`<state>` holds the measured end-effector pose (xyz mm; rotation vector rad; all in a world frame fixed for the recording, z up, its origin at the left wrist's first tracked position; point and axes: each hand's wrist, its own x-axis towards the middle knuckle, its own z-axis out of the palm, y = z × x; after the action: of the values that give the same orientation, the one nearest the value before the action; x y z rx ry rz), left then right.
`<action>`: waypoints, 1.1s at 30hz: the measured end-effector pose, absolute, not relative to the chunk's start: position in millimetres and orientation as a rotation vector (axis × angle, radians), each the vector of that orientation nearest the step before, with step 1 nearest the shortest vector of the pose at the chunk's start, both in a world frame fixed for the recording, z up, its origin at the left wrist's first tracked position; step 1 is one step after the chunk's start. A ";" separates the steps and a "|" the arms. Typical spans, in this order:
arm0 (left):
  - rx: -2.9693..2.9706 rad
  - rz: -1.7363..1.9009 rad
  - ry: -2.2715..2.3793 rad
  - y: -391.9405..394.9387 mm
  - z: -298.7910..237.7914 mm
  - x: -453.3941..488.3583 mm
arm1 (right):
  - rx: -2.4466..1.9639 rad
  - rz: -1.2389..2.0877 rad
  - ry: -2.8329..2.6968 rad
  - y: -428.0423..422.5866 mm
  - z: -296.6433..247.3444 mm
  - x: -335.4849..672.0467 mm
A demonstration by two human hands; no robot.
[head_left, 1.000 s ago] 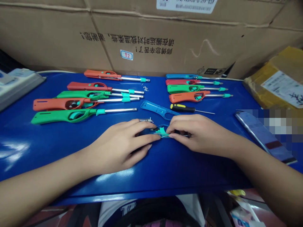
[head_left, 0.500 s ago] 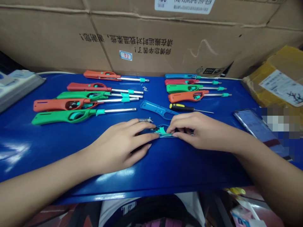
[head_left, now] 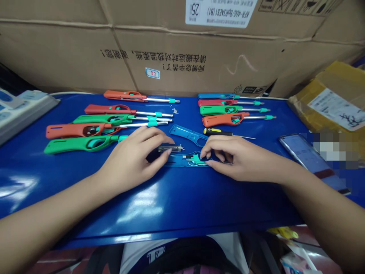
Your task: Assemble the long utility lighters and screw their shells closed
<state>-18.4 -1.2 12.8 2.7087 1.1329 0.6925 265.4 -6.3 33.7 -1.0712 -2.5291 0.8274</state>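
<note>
An opened blue lighter half (head_left: 179, 160) lies flat on the blue table (head_left: 176, 198), with a teal trigger part (head_left: 196, 159) in it. My right hand (head_left: 228, 156) pinches at that teal part and the metal tube beside it. My left hand (head_left: 134, 158) has its fingers closed round a small clear fuel tube (head_left: 170, 148) just above the blue shell. The other blue shell half (head_left: 188, 134) lies behind, next to a black and yellow screwdriver (head_left: 219, 132).
Several long lighters in orange, green and red lie at the back left (head_left: 85, 129), and several more at the back right (head_left: 228, 110). A phone (head_left: 308, 158) lies at the right. Cardboard boxes (head_left: 176, 45) wall off the back. A grey device (head_left: 17, 112) sits far left.
My left hand has lifted off the blue shell and moved back a little, and now has the clear tube in its fingers. My right hand stays on the teal part. The camera tilted slightly.
</note>
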 end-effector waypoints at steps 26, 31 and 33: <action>2.455 0.758 0.904 -7.3 10.7 -15.2 | -1.277 1.237 -2.167 -9.9 23.1 252.6; 2.347 0.714 0.883 -18.4 12.4 -9.6 | -1.297 1.498 -1.960 -12.5 22.7 249.7; 2.297 0.706 0.914 -21.2 11.9 -7.9 | -1.291 1.456 -1.971 -13.4 21.6 248.3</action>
<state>-7.9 -21.2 11.9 2.2969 0.9144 0.7058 248.3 -13.4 21.6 -1.2912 -1.9707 1.4555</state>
